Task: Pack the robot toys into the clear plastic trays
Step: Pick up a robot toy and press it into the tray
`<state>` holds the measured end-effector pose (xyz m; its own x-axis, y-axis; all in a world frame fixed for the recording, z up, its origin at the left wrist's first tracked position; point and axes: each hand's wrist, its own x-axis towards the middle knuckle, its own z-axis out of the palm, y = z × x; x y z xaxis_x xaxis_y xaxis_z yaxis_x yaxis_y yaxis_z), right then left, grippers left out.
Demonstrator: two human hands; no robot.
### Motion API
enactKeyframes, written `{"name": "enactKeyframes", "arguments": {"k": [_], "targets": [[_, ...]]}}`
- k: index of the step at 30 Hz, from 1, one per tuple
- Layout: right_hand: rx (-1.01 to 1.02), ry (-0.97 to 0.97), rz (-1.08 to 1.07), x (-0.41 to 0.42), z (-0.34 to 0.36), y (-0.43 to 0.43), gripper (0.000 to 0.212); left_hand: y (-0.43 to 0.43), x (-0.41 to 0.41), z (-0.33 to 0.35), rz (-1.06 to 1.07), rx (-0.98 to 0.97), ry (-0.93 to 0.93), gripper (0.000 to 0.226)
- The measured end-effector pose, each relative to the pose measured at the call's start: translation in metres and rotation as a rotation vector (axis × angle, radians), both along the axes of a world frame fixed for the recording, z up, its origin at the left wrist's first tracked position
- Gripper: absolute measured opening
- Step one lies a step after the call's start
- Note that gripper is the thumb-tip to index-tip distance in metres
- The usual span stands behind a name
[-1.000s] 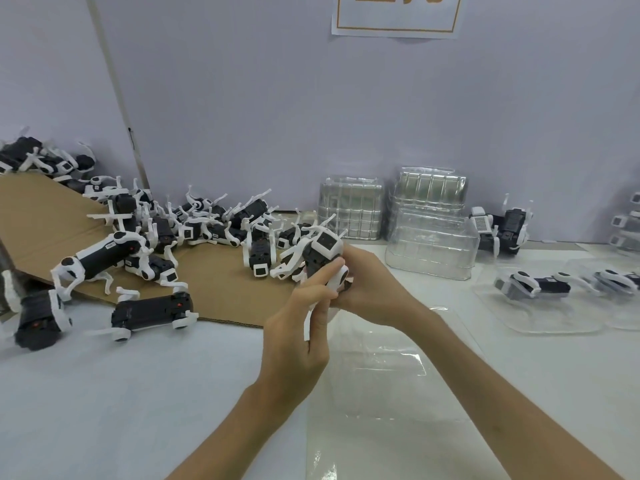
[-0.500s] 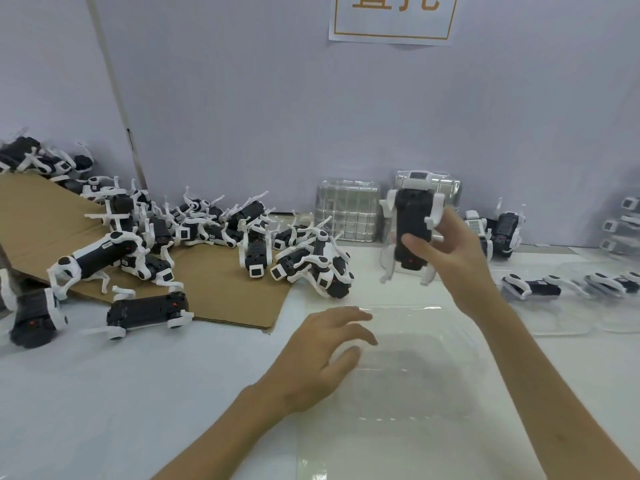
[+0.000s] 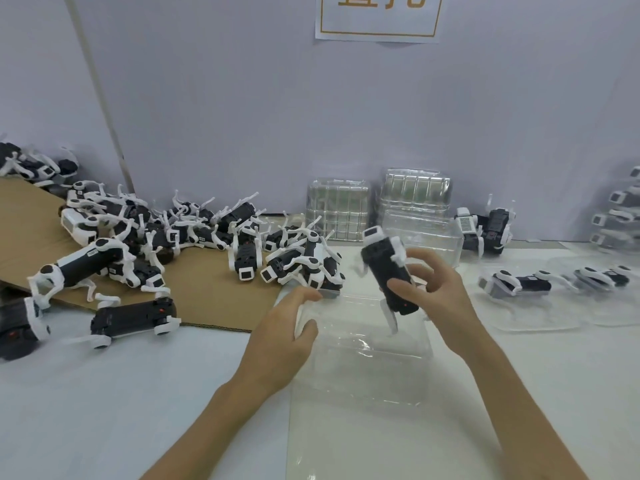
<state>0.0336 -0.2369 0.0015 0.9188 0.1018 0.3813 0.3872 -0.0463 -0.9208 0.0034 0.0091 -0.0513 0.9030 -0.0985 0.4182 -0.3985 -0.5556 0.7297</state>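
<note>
Brown cardboard sheet (image 3: 207, 292) on white table (image 3: 104, 393); paper sign (image 3: 377, 22) on wall (image 3: 242, 98)

White table (image 3: 121, 403) with cardboard sheet (image 3: 207, 289), clear plastic trays (image 3: 363, 368), tray stacks (image 3: 337, 209), robot toys (image 3: 485, 233).

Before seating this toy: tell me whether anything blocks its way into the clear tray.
Nothing visible does. The right hand holds the robot toy just over the clear tray; the left hand grips only its left rim.

Open table (image 3: 104, 410) lies front left. The robot-toy heap (image 3: 304, 268) on cardboard (image 3: 207, 289) crowds the left, 2 clear-tray stacks (image 3: 337, 209) the back, filled trays (image 3: 540, 315) the right.
</note>
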Motion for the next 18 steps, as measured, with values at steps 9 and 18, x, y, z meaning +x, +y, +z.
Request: {"name": "enactKeyframes", "arguments": {"k": [9, 18], "targets": [[-0.455, -0.04, 0.002, -0.003, -0.013, 0.016, 0.036, 0.0, 0.0, 0.004, -0.012, -0.031, -0.017, 0.049], [-0.431, -0.014, 0.026, -0.005, -0.013, 0.016, 0.03, 0.0, 0.0, 0.004, -0.012, -0.016, -0.011, 0.052]]}}
